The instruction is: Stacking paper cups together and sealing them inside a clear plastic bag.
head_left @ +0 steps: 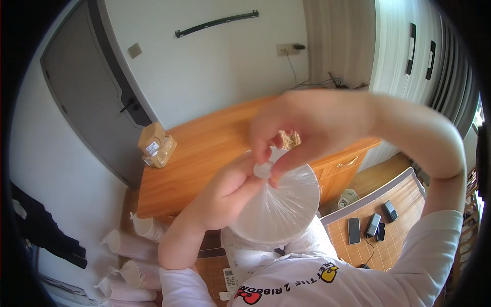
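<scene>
A clear plastic bag is drawn tight over a round, white, flat-topped bundle standing upright at my lap. Its pleats run up to a gathered neck. My left hand is closed around that neck, with the whitish bunched tip poking out above the fingers. From above, my right hand bends over it, thumb and fingers curled about the tip and touching it. Slight blur softens the right hand. Just behind its fingers, a heap of thin tan loops, like rubber bands, shows partly on the table.
The wooden table carries brown packages at its left end. Several bagged white stacks lie on the floor at left. At right, a low mat-topped surface holds a phone and small dark devices.
</scene>
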Motion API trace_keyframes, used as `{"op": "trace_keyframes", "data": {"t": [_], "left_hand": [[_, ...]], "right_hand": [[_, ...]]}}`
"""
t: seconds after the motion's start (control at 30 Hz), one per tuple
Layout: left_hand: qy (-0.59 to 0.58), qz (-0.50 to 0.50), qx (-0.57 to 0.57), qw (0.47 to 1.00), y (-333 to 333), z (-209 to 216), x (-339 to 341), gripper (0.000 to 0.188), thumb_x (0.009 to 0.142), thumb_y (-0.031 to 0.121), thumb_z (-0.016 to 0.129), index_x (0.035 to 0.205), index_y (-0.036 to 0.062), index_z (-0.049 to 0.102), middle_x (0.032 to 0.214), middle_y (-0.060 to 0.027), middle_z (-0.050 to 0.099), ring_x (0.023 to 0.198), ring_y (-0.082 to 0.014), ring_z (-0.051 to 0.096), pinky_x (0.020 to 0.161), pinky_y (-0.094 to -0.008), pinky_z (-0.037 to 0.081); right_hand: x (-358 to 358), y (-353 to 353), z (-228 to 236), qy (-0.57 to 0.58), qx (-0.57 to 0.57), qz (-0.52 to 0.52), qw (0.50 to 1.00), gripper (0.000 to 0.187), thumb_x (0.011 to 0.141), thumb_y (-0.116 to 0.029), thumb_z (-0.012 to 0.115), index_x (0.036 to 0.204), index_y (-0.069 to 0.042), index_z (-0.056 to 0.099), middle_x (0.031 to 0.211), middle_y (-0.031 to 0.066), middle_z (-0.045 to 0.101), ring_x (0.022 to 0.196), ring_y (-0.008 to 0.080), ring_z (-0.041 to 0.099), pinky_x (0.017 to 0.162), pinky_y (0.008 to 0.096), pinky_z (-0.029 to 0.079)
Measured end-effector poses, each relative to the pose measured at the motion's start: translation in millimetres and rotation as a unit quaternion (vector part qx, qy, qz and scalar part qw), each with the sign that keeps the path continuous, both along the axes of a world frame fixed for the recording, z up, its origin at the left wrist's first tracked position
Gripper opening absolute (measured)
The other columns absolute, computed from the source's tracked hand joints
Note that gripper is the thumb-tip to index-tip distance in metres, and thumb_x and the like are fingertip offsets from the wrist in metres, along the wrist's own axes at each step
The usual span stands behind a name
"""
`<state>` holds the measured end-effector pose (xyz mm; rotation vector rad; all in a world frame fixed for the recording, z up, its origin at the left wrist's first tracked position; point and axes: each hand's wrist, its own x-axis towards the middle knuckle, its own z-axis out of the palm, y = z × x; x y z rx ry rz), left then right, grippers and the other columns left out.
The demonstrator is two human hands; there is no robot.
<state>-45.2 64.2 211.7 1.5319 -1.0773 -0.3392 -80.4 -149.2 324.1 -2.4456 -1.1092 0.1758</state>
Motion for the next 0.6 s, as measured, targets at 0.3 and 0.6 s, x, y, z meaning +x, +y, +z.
{"op": "trace_keyframes", "data": {"t": [0.3,0.6], "left_hand": [[-0.136,-0.007,0.03,0.99,0.9,7.8,-2.4,0.012,0.098,0.004,0.048,0.103,0.0004,0.058,0.095,-0.0115,0.061,0.09,-0.025,0.061,0.081,-0.0345,0.046],[-0.338,0.095,0.036,0.936,-9.7,19.1,-9.9,0.008,0.093,0.004,0.049,0.091,0.0012,0.057,0.084,-0.0159,0.06,0.077,-0.0348,0.059,0.067,-0.0428,0.044]], "right_hand": [[3.2,-2.7,-5.8,-0.087,-0.007,0.045,0.995,0.01,0.087,-0.014,0.069,0.088,-0.005,0.066,0.085,0.004,0.063,0.086,0.0219,0.058,0.078,0.0359,0.044],[-19.2,15.8,27.9,-0.266,-0.331,0.057,0.904,0.007,0.086,-0.018,0.064,0.088,-0.011,0.065,0.085,-0.0021,0.061,0.095,0.0167,0.057,0.094,0.0364,0.037]]}}
